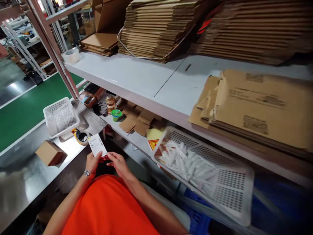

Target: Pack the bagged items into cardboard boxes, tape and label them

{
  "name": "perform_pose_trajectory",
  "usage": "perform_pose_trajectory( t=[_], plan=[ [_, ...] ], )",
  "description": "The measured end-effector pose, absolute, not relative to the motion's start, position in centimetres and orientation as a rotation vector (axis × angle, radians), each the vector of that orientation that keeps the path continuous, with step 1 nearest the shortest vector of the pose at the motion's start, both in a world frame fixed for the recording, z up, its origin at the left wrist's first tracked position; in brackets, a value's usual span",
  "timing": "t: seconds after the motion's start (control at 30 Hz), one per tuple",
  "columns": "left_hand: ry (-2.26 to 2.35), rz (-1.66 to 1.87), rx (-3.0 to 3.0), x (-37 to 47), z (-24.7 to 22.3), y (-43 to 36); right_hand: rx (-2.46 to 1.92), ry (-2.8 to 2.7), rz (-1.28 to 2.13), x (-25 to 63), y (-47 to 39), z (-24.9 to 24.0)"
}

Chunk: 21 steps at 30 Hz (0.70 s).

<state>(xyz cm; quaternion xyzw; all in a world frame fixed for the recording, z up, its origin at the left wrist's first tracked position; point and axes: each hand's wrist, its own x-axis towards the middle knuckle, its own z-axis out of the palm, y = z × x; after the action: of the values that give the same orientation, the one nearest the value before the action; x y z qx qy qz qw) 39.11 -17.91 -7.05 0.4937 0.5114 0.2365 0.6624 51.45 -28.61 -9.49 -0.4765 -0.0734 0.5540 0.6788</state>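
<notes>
We hold 1 white label (pixel 97 145) in front of our orange shirt (pixel 110 205). Our left hand (pixel 93 163) has its fingers closed on the label's lower edge; our right hand (pixel 119 163) pinches its lower right corner. On the metal counter (pixel 14 178) sit a small cardboard box (pixel 49 153), a tape dispenser (pixel 80 136) and a white basket (pixel 61 117). To our right, a long basket (pixel 228 189) holds slender white items (pixel 186 161), below the shelf (pixel 137 73) of flattened cartons (pixel 156 29).
</notes>
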Motion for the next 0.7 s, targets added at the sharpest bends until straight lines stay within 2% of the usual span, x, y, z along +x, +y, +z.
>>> perform_pose_trajectory(
  t=[0.7],
  plan=[
    [1.153, 0.339, 1.123, 41.2, -7.0, -19.3, -1.033, -0.072, 1.253, 53.0, -30.7, -10.8]
  ],
)
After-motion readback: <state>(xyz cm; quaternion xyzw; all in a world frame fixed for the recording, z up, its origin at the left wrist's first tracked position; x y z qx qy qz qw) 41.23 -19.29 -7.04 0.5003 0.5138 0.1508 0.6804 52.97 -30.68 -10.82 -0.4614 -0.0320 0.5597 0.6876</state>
